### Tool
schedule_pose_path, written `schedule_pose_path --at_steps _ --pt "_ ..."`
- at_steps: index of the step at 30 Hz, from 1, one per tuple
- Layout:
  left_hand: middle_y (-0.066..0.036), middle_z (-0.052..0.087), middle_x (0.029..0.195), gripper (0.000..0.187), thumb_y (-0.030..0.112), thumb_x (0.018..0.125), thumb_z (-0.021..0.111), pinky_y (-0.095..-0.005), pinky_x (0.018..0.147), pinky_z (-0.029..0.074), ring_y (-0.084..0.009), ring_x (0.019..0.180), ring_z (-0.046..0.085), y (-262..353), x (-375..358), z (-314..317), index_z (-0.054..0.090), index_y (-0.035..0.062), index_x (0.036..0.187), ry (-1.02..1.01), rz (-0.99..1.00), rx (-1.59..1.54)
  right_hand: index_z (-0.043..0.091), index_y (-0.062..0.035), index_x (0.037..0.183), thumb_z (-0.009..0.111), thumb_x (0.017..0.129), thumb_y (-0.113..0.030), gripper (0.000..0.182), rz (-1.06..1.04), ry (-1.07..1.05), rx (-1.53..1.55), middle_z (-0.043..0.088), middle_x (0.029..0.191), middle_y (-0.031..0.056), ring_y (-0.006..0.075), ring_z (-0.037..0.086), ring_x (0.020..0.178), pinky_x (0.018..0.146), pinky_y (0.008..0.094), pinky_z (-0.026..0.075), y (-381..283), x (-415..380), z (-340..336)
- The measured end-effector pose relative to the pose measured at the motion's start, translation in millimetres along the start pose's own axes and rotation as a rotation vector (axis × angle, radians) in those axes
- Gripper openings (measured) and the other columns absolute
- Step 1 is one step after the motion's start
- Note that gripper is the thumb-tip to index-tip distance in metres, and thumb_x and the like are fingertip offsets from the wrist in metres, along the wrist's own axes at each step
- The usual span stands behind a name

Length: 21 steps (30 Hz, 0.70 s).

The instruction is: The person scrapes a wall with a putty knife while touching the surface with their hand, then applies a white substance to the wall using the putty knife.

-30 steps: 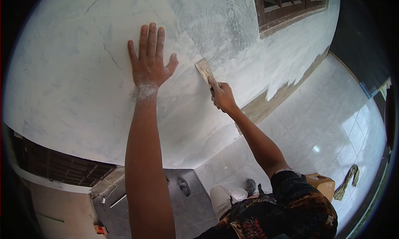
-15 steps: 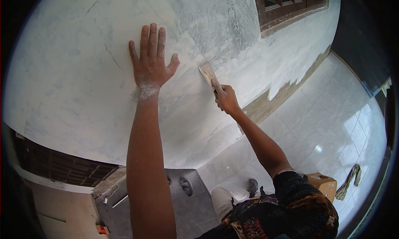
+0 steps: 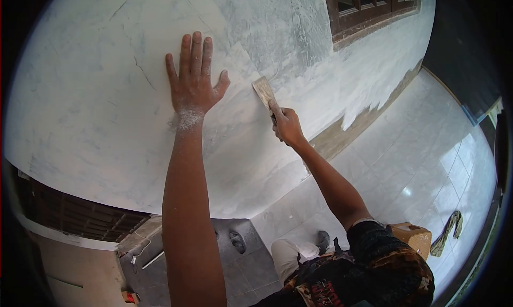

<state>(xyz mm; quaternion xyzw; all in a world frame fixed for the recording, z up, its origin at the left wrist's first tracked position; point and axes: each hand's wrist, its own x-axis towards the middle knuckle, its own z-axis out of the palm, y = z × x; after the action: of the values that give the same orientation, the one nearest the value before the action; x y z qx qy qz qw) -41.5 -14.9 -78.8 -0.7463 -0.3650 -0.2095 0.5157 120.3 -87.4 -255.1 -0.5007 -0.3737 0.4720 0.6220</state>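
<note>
My left hand (image 3: 195,83) lies flat on the white-coated wall (image 3: 96,109), fingers spread and pointing up, with white dust on its wrist. To its right, my right hand (image 3: 287,126) is wrapped round the handle of a putty knife (image 3: 263,91). The wide blade is smeared with white and its edge meets the wall, near the border between smooth white coating and a greyer, patchy area. Thin cracks run through the coating left of my left hand.
A brown-framed window (image 3: 368,10) sits at the upper right. Below the wall, pale floor tiles (image 3: 368,173) hold an orange-brown plastic stool (image 3: 414,237) and a crumpled cloth (image 3: 447,233). Dark sandals (image 3: 238,242) lie on grey tiles. A dark slatted grille (image 3: 75,208) is at lower left.
The putty knife and my right hand have shifted slightly left in view, along with a small shift of the whole scene. My left hand stays flat on the wall.
</note>
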Motion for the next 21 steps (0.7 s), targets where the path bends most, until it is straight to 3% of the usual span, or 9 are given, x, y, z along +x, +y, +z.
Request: schedule_pose_path --at_steps 11,14,16,21 --pt "-0.005 0.02 0.159 0.081 0.051 0.083 0.059 -0.0572 0.116 0.013 -0.0227 0.148 0.013 -1.3 -0.4 -1.9 0.029 0.0173 0.15 0.03 0.003 -0.044 0.04 -0.0111 0.06 0.051 0.095 -0.055 0.058 0.073 0.01 -0.014 0.037 0.047 -0.0022 0.0082 0.036 0.034 0.03 0.0265 0.029 7.8 -2.8 -8.7" --pt "-0.005 0.02 0.159 0.081 0.051 0.083 0.059 -0.0572 0.116 0.013 -0.0227 0.148 0.013 0.8 -1.1 -0.2 0.029 0.0174 0.15 0.009 0.011 -0.048 0.04 -0.0112 0.06 0.051 0.095 -0.056 0.058 0.003 -0.005 0.02 0.037 0.047 -0.0022 0.0083 0.036 0.034 0.03 0.0267 0.03 -3.8 1.7 -4.2" --pt "-0.004 0.012 0.162 0.086 0.058 0.083 0.055 -0.0568 0.117 0.009 -0.0213 0.149 0.008 -0.4 -1.6 0.5 0.023 0.0202 0.153 -0.027 0.006 0.026 0.04 -0.0112 0.06 0.051 0.095 -0.056 0.058 0.007 0.009 0.015 0.037 0.047 -0.0021 0.0084 0.036 0.034 0.03 0.0267 0.03 -2.3 -0.7 -3.3" --pt "-0.004 0.013 0.161 0.086 0.058 0.083 0.055 -0.0564 0.117 0.009 -0.0214 0.149 0.008 -3.1 0.2 2.2 0.023 0.0195 0.153 -0.008 0.003 0.014 0.041 -0.0109 0.06 0.051 0.094 -0.057 0.058 0.069 0.012 -0.011 0.038 0.047 -0.0013 0.0085 0.037 0.034 0.03 0.0265 0.03 1.9 0.6 -8.0"
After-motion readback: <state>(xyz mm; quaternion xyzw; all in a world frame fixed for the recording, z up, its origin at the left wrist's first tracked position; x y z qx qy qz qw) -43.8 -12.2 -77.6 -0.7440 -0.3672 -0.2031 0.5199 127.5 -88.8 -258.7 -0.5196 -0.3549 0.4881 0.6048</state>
